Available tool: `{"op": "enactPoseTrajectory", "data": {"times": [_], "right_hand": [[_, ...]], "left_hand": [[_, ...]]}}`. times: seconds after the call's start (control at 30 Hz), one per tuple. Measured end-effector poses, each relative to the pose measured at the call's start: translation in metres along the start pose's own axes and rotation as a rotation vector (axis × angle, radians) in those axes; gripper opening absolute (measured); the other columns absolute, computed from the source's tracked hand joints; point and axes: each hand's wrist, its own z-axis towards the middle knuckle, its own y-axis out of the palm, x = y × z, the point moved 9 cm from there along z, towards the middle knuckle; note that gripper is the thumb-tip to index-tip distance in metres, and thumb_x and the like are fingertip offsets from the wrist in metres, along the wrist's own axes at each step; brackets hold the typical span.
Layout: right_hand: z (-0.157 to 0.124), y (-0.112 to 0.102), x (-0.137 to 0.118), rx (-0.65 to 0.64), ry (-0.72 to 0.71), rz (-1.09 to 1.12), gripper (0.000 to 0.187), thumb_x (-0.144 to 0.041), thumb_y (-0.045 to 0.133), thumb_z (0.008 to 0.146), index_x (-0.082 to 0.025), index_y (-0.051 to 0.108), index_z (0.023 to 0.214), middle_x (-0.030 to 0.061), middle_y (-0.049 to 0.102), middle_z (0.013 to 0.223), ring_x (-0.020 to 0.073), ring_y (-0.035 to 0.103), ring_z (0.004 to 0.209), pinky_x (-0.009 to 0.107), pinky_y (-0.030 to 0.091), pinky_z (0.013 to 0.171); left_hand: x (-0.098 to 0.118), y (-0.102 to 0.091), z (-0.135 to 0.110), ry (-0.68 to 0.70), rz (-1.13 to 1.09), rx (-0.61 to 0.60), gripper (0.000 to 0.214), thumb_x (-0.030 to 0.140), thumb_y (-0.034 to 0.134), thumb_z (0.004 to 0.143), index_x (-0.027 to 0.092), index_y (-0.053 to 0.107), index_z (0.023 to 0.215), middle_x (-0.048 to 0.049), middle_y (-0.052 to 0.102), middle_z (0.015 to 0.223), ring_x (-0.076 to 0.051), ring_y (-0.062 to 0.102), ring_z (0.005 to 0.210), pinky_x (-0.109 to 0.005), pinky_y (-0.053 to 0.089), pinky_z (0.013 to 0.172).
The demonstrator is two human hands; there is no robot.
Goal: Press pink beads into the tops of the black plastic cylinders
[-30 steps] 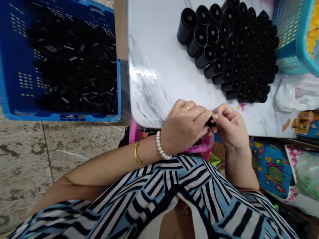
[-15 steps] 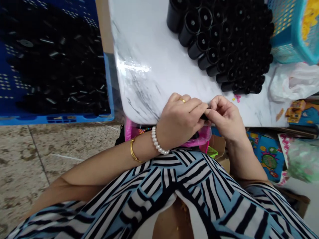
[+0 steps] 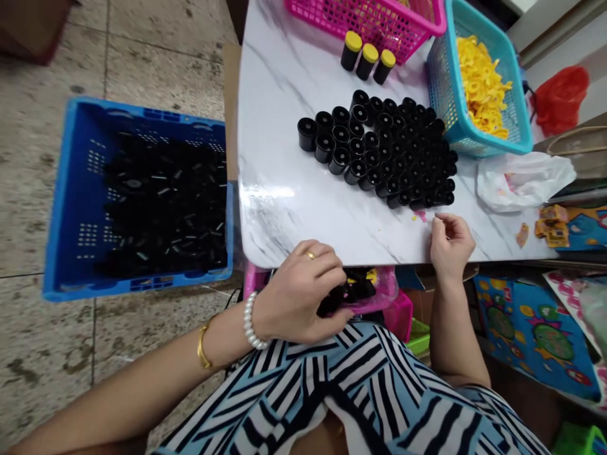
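My left hand (image 3: 303, 291) is down at my lap, below the table edge, fingers curled over black parts in a pink basket (image 3: 379, 292); what they grip is hidden. At the near edge of the white marble table (image 3: 284, 208), my right hand (image 3: 449, 243) rests with thumb and forefinger pinched together near small pink and yellow bits (image 3: 420, 216). Several open black tubes (image 3: 379, 151) stand packed together on the table beyond both hands. Three black tubes with yellow caps (image 3: 368, 58) stand farther back.
A blue crate (image 3: 71, 208) full of black parts sits on the tiled floor at the left. A pink basket (image 3: 374, 22) and a teal basket (image 3: 450, 120) of yellow caps stand at the table's far side. A white plastic bag (image 3: 521, 180) lies right. Colourful packets lie low right.
My hands have parted: the left dropped from the table edge into the lap basket, the right moved right along the edge. The camera pulled back, showing the baskets and capped tubes.
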Motion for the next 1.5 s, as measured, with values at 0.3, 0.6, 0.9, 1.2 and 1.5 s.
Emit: {"op": "enactPoseTrajectory", "data": {"times": [0.3,0.6,0.9,1.2,1.5], "right_hand": [[-0.014,0.004,-0.009,0.106,-0.295,-0.551,0.019,-0.032,0.069,0.091,-0.016,0.079,0.093,0.0065,0.071,0.081,0.0199,0.063,0.075,0.034,0.052,0.076],[-0.065,0.038,-0.044,0.028,-0.43,-0.487,0.01,-0.021,0.07,0.088,-0.021,0.073,0.098,0.0066,0.072,0.088,0.02,0.064,0.078,0.034,0.054,0.074],[-0.062,0.044,-0.054,-0.034,-0.409,-0.399,0.006,-0.02,0.068,0.089,-0.02,0.07,0.095,0.0048,0.07,0.084,0.019,0.063,0.076,0.034,0.053,0.072],[-0.069,0.09,-0.095,-0.25,-0.477,-0.286,0.006,-0.019,0.064,0.091,-0.022,0.068,0.09,0.0055,0.071,0.085,0.0199,0.065,0.082,0.034,0.054,0.079],[-0.055,0.08,-0.098,-0.295,-0.412,-0.313,0.005,-0.022,0.068,0.092,-0.025,0.072,0.09,0.0027,0.07,0.086,0.0171,0.066,0.079,0.032,0.055,0.074]], "left_hand": [[-0.131,-0.102,0.051,-0.256,0.219,0.55,0.066,0.056,0.082,0.078,0.02,0.056,0.127,-0.0059,0.066,0.113,-0.018,0.061,0.096,-0.037,0.053,0.078],[-0.165,-0.08,0.111,-0.192,0.161,0.397,0.1,0.044,0.094,0.061,0.016,0.044,0.143,-0.0163,0.063,0.133,-0.028,0.062,0.117,-0.04,0.05,0.098],[-0.16,-0.082,0.093,-0.145,0.156,0.252,0.06,0.041,0.087,0.071,0.024,0.061,0.123,-0.0076,0.064,0.119,-0.026,0.06,0.11,-0.043,0.052,0.099],[-0.023,-0.003,0.023,-0.029,0.299,0.13,0.031,0.043,0.072,0.092,0.019,0.069,0.113,-0.0119,0.063,0.11,-0.024,0.058,0.1,-0.039,0.057,0.085],[-0.017,0.016,0.024,-0.12,0.315,0.194,0.032,0.05,0.067,0.094,0.023,0.07,0.111,-0.01,0.064,0.106,-0.023,0.057,0.095,-0.037,0.053,0.082]]}}
